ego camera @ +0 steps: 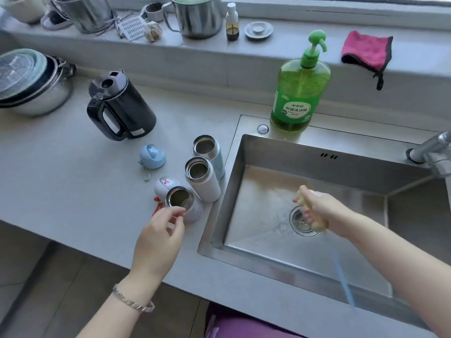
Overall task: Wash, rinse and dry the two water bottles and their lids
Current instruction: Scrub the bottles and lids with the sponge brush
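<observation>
Wash step starting: left hand (158,236) reaching for nearest bottle (195,212), right hand (324,211) gripping a sponge brush (317,224) over the sink (268,242).
Left fingers loosely curled at the bottle's rim, no clear grip yet. Three open bottles stand in a row on the worktop (73,179) just beside the sink; blue lid (152,156) and white lid (164,187) lie next to them. Next, likely: close the left hand round the bottle, carry it over the sink, and push the brush inside.
</observation>
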{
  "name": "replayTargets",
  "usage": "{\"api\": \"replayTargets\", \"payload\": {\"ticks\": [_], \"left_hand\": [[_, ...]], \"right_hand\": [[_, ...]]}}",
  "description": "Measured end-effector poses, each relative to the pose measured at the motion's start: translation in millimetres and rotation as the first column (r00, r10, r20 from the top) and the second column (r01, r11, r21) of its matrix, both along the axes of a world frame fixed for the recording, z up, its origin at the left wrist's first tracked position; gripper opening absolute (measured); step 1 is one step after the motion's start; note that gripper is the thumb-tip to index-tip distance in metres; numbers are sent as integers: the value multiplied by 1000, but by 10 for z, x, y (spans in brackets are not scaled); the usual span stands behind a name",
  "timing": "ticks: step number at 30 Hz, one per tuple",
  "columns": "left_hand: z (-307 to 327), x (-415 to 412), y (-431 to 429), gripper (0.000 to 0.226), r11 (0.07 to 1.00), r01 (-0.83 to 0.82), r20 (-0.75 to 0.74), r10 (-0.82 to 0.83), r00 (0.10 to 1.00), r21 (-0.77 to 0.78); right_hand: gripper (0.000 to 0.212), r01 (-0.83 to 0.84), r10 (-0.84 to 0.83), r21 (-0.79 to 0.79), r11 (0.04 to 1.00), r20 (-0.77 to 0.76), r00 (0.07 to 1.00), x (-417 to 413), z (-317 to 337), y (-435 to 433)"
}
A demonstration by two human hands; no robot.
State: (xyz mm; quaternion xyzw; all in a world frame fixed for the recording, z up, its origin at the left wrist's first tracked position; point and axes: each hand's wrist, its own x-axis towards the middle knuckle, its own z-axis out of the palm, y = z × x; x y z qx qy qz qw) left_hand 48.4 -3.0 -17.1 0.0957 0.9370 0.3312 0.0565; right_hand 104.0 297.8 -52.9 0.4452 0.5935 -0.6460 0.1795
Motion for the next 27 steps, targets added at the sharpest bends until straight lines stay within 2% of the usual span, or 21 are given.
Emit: {"api": "replayTargets", "payload": {"ticks": [2,4,6,8,10,11,13,16,20,24,27], "left_hand": [[-64,-127,-31,19,994,13,-124,-26,992,-109],[-141,-241,-64,17,988,5,-196,-35,980,-153],[-196,-313,-112,13,984,-55,-201,20,979,-169],[-292,-356,-177,19,962,-115,-69,101,993,-247],[-453,-376,-259,41,912,-56,122,115,986,-406],[-551,-377,-305,50,899,-8,181,97,979,-438],[-765,-392,-389,60,914,42,238,61,969,-404],[-992,-443,-473,66,932,37,280,71,957,-361],[-1068,-453,-511,54,943,-57,238,141,961,-327],[-713,-137,-423,50,974,-198,304,224,926,-114],[-325,188,-243,49,972,-195,404,127,906,131]], "right_hand": [[25,-27,28,24,999,-29,999,-6,-2,-66],[37,-56,55,82,995,17,998,-5,-13,-99],[45,-86,73,137,987,98,993,7,-28,-128],[47,-83,65,166,983,112,992,12,-53,-165],[42,-116,96,159,980,126,987,44,-88,-208],[32,-164,141,166,972,146,979,67,-91,-238],[12,-283,239,233,930,201,950,121,-127,-282],[30,-293,222,303,907,249,943,172,-163,-346],[19,-225,184,251,941,178,967,164,-171,-448],[6,-312,297,253,916,96,950,231,-109,-416],[8,-418,414,369,830,93,905,380,-63,-303]]}}
